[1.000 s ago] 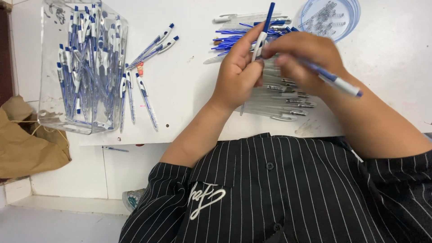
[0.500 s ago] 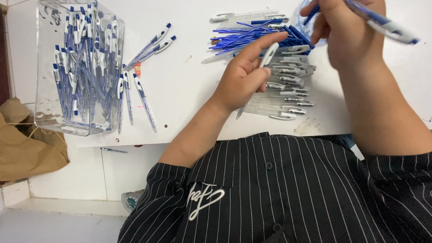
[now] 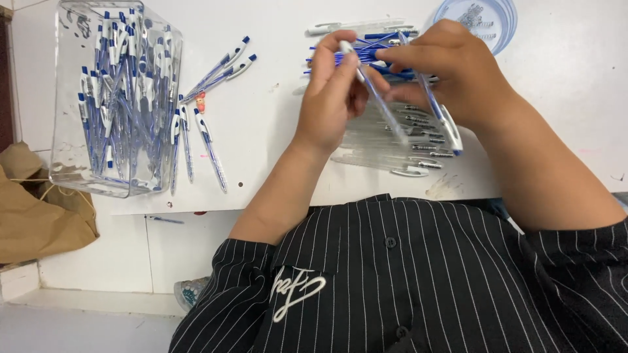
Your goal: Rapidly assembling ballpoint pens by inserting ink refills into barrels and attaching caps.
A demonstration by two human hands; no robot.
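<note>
Since both hands meet over the table (image 3: 275, 131), left hand (image 3: 330, 98) pinches a clear pen barrel (image 3: 383, 108) steady; right hand (image 3: 458, 78) closed on a finished pen (image 3: 439, 114), fingertips at the barrel's top, prob for close alignment.

A clear pen barrel (image 3: 381, 108) with a white tip is being held above the white table, between both hands. It is slanting from upper left, where its white end is sitting at the left hand's fingertips, down to the lower right. A second pen (image 3: 437, 111), clear with a blue refill and a white and blue clip end, is lying tucked in the right hand, running steeply down toward the table's near edge.
</note>
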